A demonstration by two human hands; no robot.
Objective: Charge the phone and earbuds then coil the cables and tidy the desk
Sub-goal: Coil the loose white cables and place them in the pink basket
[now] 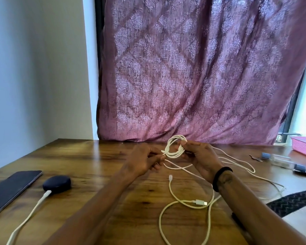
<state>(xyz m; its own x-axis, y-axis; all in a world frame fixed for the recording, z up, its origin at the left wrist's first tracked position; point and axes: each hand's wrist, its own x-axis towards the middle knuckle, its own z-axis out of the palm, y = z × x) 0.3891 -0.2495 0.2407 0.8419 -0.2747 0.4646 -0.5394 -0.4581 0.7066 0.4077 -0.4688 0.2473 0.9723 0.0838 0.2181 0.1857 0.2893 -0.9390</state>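
Note:
Above the wooden desk (78,156) my right hand (200,156) grips a small coil of white cable (175,147). My left hand (143,160) pinches the cable's end at the coil's left side. More loose white cable (187,200) lies in loops on the desk below my hands, with two connector ends showing. A dark phone (11,188) lies flat at the left edge. Beside it sits a dark round earbuds case (57,183) with a white charging cable (30,214) plugged into it.
A pink tray (304,145) stands at the desk's far right. A clear tube-like object with blue-grey caps (281,160) lies near it. A pink patterned curtain (193,68) hangs behind the desk. Dark patterned fabric (293,202) shows at the right edge.

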